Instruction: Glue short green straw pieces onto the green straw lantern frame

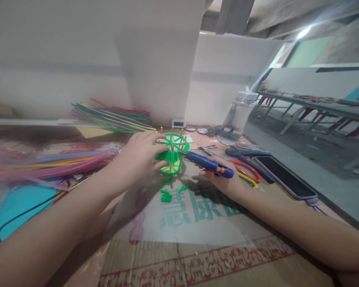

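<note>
The green frame [174, 158] stands between the hands, its left side held in the bent fingers and thumb of the left hand [142, 153]. The right hand [223, 180] is closed around the blue gun [208, 162], whose tip points at the frame, just beside it. The frame looks light and springy, its thin sticks [172, 132] likely to bend or snap, so the rim seems the safer hold. The gun looks hard and stiff, best gripped well behind its possibly hot tip.
</note>
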Motion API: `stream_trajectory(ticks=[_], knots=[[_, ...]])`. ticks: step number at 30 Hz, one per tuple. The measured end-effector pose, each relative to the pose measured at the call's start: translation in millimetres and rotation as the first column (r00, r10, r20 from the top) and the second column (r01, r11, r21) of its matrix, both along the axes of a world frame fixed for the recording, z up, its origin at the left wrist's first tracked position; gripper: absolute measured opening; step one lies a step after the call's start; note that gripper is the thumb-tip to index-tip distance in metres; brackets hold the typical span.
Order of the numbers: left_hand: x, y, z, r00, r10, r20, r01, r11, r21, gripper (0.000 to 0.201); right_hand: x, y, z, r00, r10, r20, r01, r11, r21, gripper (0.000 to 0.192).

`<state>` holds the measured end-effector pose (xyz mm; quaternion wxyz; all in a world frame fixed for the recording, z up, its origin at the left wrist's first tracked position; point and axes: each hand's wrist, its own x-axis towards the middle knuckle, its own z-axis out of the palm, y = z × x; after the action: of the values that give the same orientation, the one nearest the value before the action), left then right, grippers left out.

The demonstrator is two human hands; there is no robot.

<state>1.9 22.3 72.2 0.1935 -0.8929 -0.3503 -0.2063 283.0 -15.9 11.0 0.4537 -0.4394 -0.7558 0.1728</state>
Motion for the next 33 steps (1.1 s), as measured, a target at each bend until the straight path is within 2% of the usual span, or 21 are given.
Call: stream_trajectory(ticks=[3,10,18,25,33], knots=[[-0.1,0.3,0.0,1.000,-0.006,0.000,0.006,1.000,0.004,0.029,-1.3,-1.0,1.6,0.998,0.022,-0.055,-0.023,1.000,-0.019,0.019],[0.4,-0.5,0.5,1.000,-0.005,0.002,0.005,1.000,-0.010,0.028,-3.4,-1.9,4.0,0.998,0.007,-0.059,-0.006,1.000,0.013,0.021],[-0.3,0.4,0.6,1.000,-0.003,0.016,0.004,1.000,-0.017,0.027,-3.2,-2.0,3.8,0.997,0.028,-0.067,-0.030,0.999,-0.030,0.017],[0.7,0.0,1.4,1.000,-0.004,0.014,0.004,1.000,-0.022,0.029,-4.6,-0.2,1.8,0.995,-0.030,-0.099,0.028,0.999,-0.021,0.028],[0.4,0.1,1.2,0.999,-0.021,0.036,0.022,0.999,-0.036,0.027,-3.2,3.6,-2.1,0.994,-0.041,-0.100,0.037,0.999,-0.040,0.025]])
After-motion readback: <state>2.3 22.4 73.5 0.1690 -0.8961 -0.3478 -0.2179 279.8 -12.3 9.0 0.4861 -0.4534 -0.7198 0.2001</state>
